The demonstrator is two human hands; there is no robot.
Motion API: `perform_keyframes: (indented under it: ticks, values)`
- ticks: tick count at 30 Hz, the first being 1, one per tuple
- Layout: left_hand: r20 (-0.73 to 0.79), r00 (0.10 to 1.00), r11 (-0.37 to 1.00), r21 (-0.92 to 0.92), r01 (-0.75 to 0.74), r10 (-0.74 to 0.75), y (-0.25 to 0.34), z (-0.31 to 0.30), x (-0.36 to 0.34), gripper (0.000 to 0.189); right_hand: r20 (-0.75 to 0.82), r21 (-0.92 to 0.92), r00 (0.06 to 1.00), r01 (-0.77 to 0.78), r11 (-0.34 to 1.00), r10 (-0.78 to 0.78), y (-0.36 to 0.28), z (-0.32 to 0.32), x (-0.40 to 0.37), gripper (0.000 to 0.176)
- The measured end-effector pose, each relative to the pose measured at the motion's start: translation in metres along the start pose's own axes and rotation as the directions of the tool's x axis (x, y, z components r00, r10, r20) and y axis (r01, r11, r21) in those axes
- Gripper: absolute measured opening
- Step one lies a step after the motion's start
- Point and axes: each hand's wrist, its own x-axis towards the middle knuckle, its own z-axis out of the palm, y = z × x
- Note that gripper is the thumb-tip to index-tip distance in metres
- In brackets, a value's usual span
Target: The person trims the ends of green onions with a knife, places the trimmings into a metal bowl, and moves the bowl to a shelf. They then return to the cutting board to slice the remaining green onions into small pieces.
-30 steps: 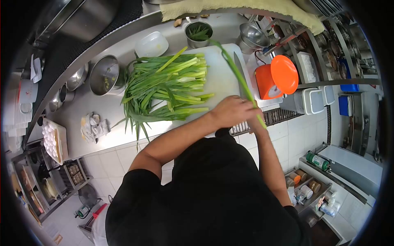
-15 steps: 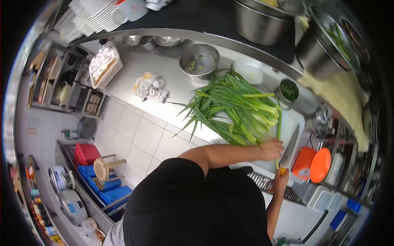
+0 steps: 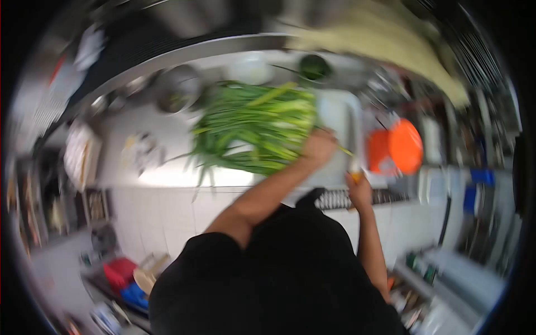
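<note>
A large pile of long green stalks (image 3: 257,125) lies across the counter and the left part of a white cutting board (image 3: 340,111). At the pile's right end, my left hand (image 3: 319,144) is closed, with a thin green stalk (image 3: 345,150) sticking out from it to the right. My right hand (image 3: 358,187) is wrapped round the yellow handle of a knife (image 3: 356,176) near the board's front edge. The blade is blurred and points away from me.
Behind the pile stand a metal pot (image 3: 180,89), a white container (image 3: 248,68) and a dark container with greens (image 3: 314,68). An orange scale (image 3: 381,152) with a round orange pan (image 3: 405,146) is at the right. A crumpled cloth (image 3: 142,151) lies left.
The camera view has turned, so the counter now runs more level and the picture is blurred. My left hand has come closer to the pile's cut ends. The knife stays in my right hand.
</note>
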Motion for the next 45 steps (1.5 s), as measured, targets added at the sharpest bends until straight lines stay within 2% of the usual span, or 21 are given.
perform_keyframes:
  ticks: [1, 2, 3, 4, 5, 7, 10, 13, 20, 23, 26, 29, 33, 38, 41, 45]
  values:
    - [-0.011, 0.999, 0.997, -0.056, -0.053, 0.053, -0.001, 0.002, -0.003, 0.017, -0.058, 0.059, 0.996, 0.073, 0.996, -0.07, 0.014, 0.009, 0.003, 0.055]
    - [-0.007, 0.997, 0.994, -0.08, -0.079, 0.079, 0.001, -0.012, -0.006, 0.017, -0.019, 0.124, 1.0, 0.013, 0.992, -0.011, 0.004, 0.003, -0.002, 0.055]
    - [-0.021, 0.996, 0.986, -0.141, -0.094, 0.092, 0.0, -0.016, -0.008, 0.016, -0.03, 0.093, 1.0, -0.003, 0.996, 0.006, -0.004, -0.003, -0.007, 0.053]
    - [-0.032, 0.996, 0.978, -0.187, -0.093, 0.089, 0.0, -0.019, -0.009, 0.017, -0.032, 0.18, 0.999, -0.022, 0.983, 0.028, 0.005, 0.003, -0.007, 0.05]
    - [0.004, 0.994, 0.967, -0.234, -0.102, 0.106, -0.003, -0.023, -0.01, 0.017, 0.003, 0.204, 0.995, -0.094, 0.974, 0.095, -0.009, -0.004, -0.015, 0.046]
    - [0.071, 0.991, 0.952, -0.293, -0.091, 0.117, -0.01, -0.033, -0.007, 0.018, -0.032, 0.247, 0.997, -0.061, 0.967, 0.071, 0.001, 0.003, -0.021, 0.041]
    - [0.145, 0.979, 0.955, -0.282, -0.097, 0.142, -0.012, -0.038, 0.001, 0.017, -0.198, 0.075, 0.977, 0.095, 0.993, -0.078, -0.001, 0.002, -0.039, 0.034]
    - [0.154, 0.979, 0.956, -0.279, -0.088, 0.135, -0.009, -0.042, 0.005, 0.016, -0.087, 0.056, 0.996, -0.009, 0.998, 0.014, -0.022, -0.019, -0.056, 0.037]
    - [0.129, 0.987, 0.935, -0.352, -0.047, 0.099, -0.007, -0.039, 0.004, 0.014, -0.115, -0.116, 0.986, 0.106, 0.988, -0.12, -0.033, -0.028, -0.074, 0.033]
    - [0.139, 0.984, 0.952, -0.299, -0.064, 0.11, -0.006, -0.041, 0.005, 0.015, -0.095, -0.143, 0.99, 0.09, 0.986, -0.104, -0.041, -0.028, -0.081, 0.032]
    - [0.079, 0.991, 0.958, -0.274, -0.081, 0.106, -0.003, -0.037, 0.007, 0.018, -0.078, -0.156, 0.994, 0.065, 0.986, -0.078, -0.05, -0.028, -0.086, 0.031]
    - [0.119, 0.988, 0.959, -0.276, -0.061, 0.098, 0.004, -0.037, 0.013, 0.012, -0.122, -0.115, 0.991, 0.045, 0.992, -0.059, -0.054, -0.023, -0.088, 0.027]
    - [0.115, 0.975, 0.969, -0.185, -0.165, 0.188, 0.009, -0.031, 0.023, 0.019, -0.151, -0.114, 0.987, 0.029, 0.993, -0.046, -0.055, -0.019, -0.085, 0.028]
    - [0.221, 0.926, 0.951, -0.121, -0.285, 0.306, 0.008, -0.035, 0.035, 0.027, -0.09, -0.171, 0.996, -0.044, 0.984, 0.029, -0.055, -0.025, -0.081, 0.03]
    - [0.335, 0.879, 0.94, -0.155, -0.304, 0.34, 0.006, -0.043, 0.045, 0.019, -0.089, -0.187, 0.995, -0.055, 0.981, 0.039, -0.05, -0.021, -0.076, 0.03]
    - [0.342, 0.865, 0.931, -0.125, -0.344, 0.366, 0.003, -0.047, 0.047, 0.019, -0.085, -0.184, 0.996, -0.051, 0.982, 0.036, -0.051, -0.024, -0.073, 0.03]
